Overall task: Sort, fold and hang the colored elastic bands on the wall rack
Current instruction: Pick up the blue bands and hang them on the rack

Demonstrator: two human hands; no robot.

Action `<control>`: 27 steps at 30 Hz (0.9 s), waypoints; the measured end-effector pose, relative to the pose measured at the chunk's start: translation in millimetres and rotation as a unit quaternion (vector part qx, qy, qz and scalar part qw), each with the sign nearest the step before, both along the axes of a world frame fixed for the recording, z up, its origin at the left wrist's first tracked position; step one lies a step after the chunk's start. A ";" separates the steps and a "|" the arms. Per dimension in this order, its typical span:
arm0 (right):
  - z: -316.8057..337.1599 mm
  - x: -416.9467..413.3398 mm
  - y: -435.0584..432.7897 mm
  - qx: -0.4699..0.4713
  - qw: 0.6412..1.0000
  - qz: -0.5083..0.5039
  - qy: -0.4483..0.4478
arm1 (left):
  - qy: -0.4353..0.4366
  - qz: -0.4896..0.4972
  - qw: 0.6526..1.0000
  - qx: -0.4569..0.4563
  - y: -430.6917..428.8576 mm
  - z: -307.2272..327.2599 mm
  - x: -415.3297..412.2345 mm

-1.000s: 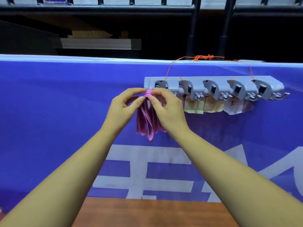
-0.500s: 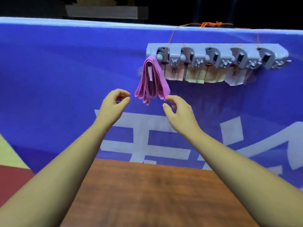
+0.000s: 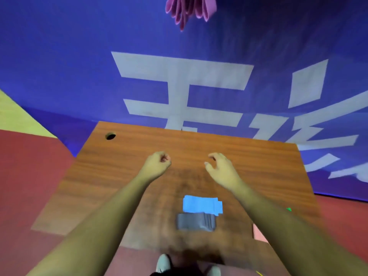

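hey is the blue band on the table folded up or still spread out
Folded. The blue band lies as a compact rectangle with stacked layer edges showing at its right end, just behind the grey band on the table.

Bare forearms, no sleeves; pale shoes (image 3: 163, 262), possibly grey, blurred below.

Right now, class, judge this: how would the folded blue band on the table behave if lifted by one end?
The blue band lies flat in thin layers, so it probably flops and unfolds. It looks light, and unlikely to roll.

pink bands (image 3: 190, 10) | blue band (image 3: 202, 205) | grey band (image 3: 196, 222) | wood-grain table (image 3: 119, 166)
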State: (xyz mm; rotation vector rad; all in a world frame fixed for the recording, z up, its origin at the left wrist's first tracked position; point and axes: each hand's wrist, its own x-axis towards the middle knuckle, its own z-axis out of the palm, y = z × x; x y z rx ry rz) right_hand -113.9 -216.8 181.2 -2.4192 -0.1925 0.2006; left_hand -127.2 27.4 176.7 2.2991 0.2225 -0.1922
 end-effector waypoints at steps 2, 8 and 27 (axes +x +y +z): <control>-31.6 -16.8 -2.0 -0.003 0.999 0.001 0.040 | 0.045 -0.010 0.999 0.001 -0.7 -35.3 -14.6; -105.1 -47.9 -4.7 -0.034 0.990 0.012 0.139 | 0.131 -0.054 0.988 -0.058 -11.7 -112.0 -36.5; -212.0 -38.9 20.0 -0.128 0.972 0.111 0.162 | 0.128 -0.191 0.973 0.009 -41.4 -211.7 -19.3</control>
